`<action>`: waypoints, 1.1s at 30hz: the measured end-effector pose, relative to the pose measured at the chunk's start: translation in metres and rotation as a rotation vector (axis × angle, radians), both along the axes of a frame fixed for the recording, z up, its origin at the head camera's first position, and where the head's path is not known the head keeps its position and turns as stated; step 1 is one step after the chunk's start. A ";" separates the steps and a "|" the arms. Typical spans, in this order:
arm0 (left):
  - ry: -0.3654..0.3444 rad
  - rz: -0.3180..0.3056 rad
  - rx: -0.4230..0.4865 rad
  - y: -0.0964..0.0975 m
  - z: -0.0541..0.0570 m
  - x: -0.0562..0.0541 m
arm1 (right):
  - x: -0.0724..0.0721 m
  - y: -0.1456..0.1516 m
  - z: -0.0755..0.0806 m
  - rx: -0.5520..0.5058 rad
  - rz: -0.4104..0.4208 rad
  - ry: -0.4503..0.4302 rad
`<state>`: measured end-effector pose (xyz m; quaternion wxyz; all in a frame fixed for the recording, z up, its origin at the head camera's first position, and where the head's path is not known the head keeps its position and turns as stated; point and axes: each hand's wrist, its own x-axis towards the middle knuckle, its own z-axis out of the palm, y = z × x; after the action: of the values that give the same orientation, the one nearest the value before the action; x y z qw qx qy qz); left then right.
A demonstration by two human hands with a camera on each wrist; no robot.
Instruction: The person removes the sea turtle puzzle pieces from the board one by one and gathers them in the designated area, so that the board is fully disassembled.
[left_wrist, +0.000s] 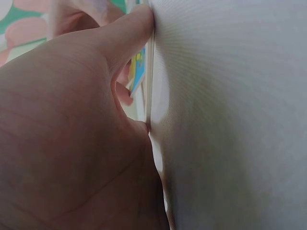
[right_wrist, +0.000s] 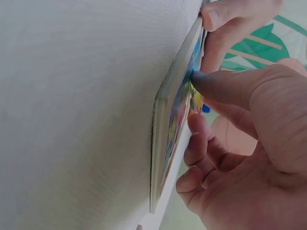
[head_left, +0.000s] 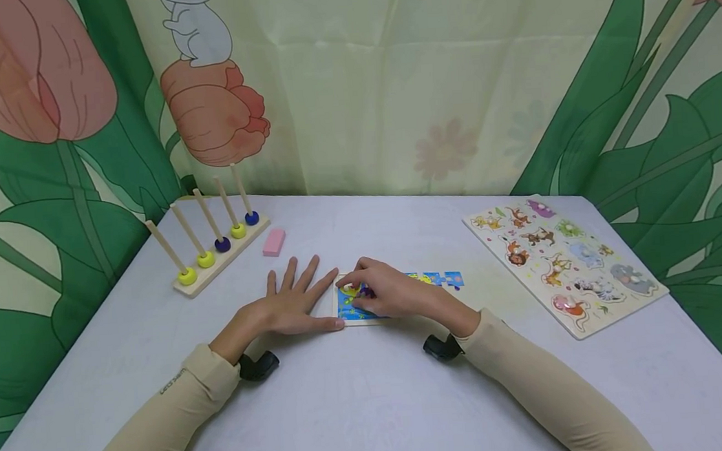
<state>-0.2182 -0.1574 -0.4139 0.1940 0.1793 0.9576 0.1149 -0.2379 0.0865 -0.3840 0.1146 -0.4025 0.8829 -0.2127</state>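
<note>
A small jigsaw board with a pale frame and a blue and yellow picture lies flat on the table. My left hand rests flat to its left with fingers spread, thumb and index fingertips against the frame's left edge. Bent over the picture, my right hand pinches a small jigsaw piece close to the surface, mostly hidden by the fingers. In the right wrist view the thumb presses at the picture and the other fingers curl. The right hand covers much of the board in the head view.
Loose joined-looking blue jigsaw pieces lie right of the board. A peg stand with yellow and blue beads stands back left, near a pink block. An animal puzzle board lies at the right. A printed curtain hangs behind.
</note>
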 end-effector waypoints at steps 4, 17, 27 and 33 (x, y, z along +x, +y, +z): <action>-0.004 0.005 -0.006 0.001 0.001 0.000 | 0.001 0.000 0.002 0.000 -0.003 -0.004; -0.005 0.003 0.007 0.001 0.003 0.000 | -0.004 -0.001 0.002 0.013 -0.002 -0.038; -0.014 0.007 0.015 0.001 0.001 0.001 | -0.005 0.000 0.001 -0.004 0.026 -0.037; -0.010 0.007 0.023 0.001 0.002 0.002 | -0.003 0.001 0.001 -0.012 0.021 -0.013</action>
<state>-0.2157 -0.1567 -0.4123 0.1960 0.1776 0.9559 0.1277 -0.2413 0.0879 -0.3832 0.1201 -0.4109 0.8768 -0.2192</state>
